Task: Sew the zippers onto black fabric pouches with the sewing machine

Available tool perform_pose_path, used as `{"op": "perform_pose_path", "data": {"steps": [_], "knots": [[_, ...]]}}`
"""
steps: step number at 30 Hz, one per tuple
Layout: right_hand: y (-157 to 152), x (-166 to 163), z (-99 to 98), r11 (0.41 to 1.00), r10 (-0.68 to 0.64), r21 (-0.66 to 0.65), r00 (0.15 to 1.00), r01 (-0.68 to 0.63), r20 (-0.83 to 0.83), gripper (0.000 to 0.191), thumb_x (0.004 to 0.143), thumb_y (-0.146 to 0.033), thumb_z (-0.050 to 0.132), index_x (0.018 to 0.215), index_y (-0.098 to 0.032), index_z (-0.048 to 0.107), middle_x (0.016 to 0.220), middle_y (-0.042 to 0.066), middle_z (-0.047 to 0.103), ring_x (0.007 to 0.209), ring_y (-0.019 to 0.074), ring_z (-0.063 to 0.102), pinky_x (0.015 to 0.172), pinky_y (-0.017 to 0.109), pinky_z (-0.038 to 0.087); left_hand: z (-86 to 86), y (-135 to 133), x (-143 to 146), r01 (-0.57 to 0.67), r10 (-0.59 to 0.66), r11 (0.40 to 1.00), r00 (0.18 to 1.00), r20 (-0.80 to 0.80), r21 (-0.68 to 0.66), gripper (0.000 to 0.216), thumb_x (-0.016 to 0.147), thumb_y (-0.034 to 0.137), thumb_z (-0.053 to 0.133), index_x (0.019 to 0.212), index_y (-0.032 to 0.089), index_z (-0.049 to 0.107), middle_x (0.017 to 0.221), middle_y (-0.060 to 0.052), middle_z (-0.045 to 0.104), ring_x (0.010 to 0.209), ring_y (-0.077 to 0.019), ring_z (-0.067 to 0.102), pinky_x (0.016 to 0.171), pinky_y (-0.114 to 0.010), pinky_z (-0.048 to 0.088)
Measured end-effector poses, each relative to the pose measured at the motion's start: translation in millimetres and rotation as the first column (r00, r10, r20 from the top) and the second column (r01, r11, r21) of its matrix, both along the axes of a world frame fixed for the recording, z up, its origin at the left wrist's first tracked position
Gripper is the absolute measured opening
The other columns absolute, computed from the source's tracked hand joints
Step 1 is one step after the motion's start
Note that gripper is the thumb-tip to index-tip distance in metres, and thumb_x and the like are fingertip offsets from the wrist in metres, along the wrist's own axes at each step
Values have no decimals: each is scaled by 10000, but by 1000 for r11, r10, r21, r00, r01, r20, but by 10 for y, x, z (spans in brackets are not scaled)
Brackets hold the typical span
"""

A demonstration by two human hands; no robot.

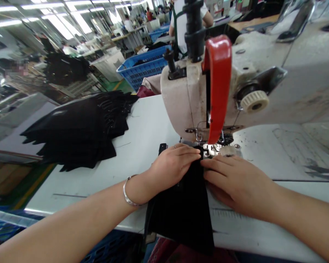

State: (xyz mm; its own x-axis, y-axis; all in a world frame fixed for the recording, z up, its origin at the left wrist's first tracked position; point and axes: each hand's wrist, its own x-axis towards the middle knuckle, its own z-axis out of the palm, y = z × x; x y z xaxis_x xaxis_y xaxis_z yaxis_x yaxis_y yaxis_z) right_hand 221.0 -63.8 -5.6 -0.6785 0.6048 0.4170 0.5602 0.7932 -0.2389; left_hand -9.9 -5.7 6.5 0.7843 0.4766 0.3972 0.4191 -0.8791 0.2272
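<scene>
Just before the sewing machine (178, 98), the left hand (171, 164) lies on the black fabric (183, 215), fingers extended and close together. The right hand (233, 179), fingers slightly bent, touches its right edge; whether they pinch I cannot tell.

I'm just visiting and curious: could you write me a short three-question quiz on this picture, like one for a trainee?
1. Which of the person's wrists wears the silver bracelet?

2. True or false: in the picture, the stack of black pieces lies to the right of the sewing machine.

3. Where are the fingertips of the right hand?
(a) in the blue basket
(b) at the edge of the black piece in front of the machine
(c) on the red part

Key:
1. The wrist of the left hand.
2. False; it lies to the left.
3. b
</scene>
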Motion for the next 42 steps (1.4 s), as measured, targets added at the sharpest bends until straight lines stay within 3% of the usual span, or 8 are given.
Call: {"op": "perform_pose_path", "data": {"steps": [4, 11, 25, 29, 31, 34, 38, 42], "knots": [[17, -63, 17, 1000, 6, 8, 1000, -6, 22, 269, 958, -241, 529, 1181, -122, 621, 1138, 115, 698, 1017, 281, 621, 863, 455, 505, -36, 2, 18, -89, 96, 993, 992, 84, -80, 212, 949, 81, 597, 1109, 165, 709, 1109, -48, 765, 1075, -172, 713, 995, -355, 604], [71, -62, -5, 981, 70, 182, 997, -74, 31, 209, 961, -107, 480, 1007, -140, 681, 961, 96, 727, 898, 237, 641, 765, 382, 517, -16, -62, 43, -47, 48, 999, 998, 29, -25, 253, 946, 70, 581, 1170, 143, 673, 1161, -71, 741, 1112, -198, 691, 1019, -394, 593], [12, -14, -59, 988, 72, 135, 996, -78, 45, 161, 913, -124, 547, 975, -158, 691, 1065, 92, 728, 947, 234, 645, 839, 397, 492, -40, 14, 50, -28, 36, 997, 992, -121, 67, 265, 980, 108, 508, 1204, 150, 644, 1203, -77, 710, 1107, -189, 680, 1008, -353, 587], [7, 25, 7, 990, 134, 27, 990, -135, 36, 193, 903, -185, 591, 1076, -160, 673, 1134, 110, 697, 1053, 252, 617, 908, 427, 479, 81, 50, 38, -29, 24, 999, 983, -184, -25, 289, 997, 120, 468, 1209, 136, 664, 1210, -101, 718, 1159, -199, 670, 1058, -375, 553], [-58, 12, 74, 976, 213, -56, 976, -210, 52, 209, 908, -317, 634, 1067, -186, 668, 1094, 100, 691, 1057, 264, 604, 922, 449, 477, 224, -128, -1, -42, 6, 990, 965, -261, -131, 358, 1021, 275, 498, 1312, 101, 614, 1360, -147, 649, 1304, -242, 594, 1130, -417, 497], [-265, -59, 133, 975, 224, -40, 966, -220, 128, 132, 915, -321, 642, 944, -194, 662, 982, 86, 689, 970, 260, 608, 894, 445, 496, 382, -634, -79, -65, -21, 974, 927, -374, -217, 1028, 809, 744, 642, 1482, 1, 419, 1539, -262, 438, 1435, -386, 438, 1154, -527, 454], [-640, -150, 70, 997, 50, 49, 997, -52, 51, 136, 923, -123, 539, 935, -140, 673, 971, 108, 702, 912, 242, 622, 826, 394, 531, 299, -1255, -140, -86, 66, 995, 953, -297, -57, 568, 975, 259, 610, 1456, 5, 445, 1504, -192, 513, 1420, -303, 468, 1176, -430, 446], [-927, -162, -59, 994, -103, 20, 987, 106, -123, 189, 969, -114, 504, 1025, -132, 684, 1041, 84, 719, 973, 226, 637, 867, 384, 539, 163, -1420, -86, -188, 199, 957, 979, 30, -222, 351, 999, 78, 492, 1329, 127, 603, 1300, -91, 663, 1231, -185, 609, 1063, -314, 531]]}}
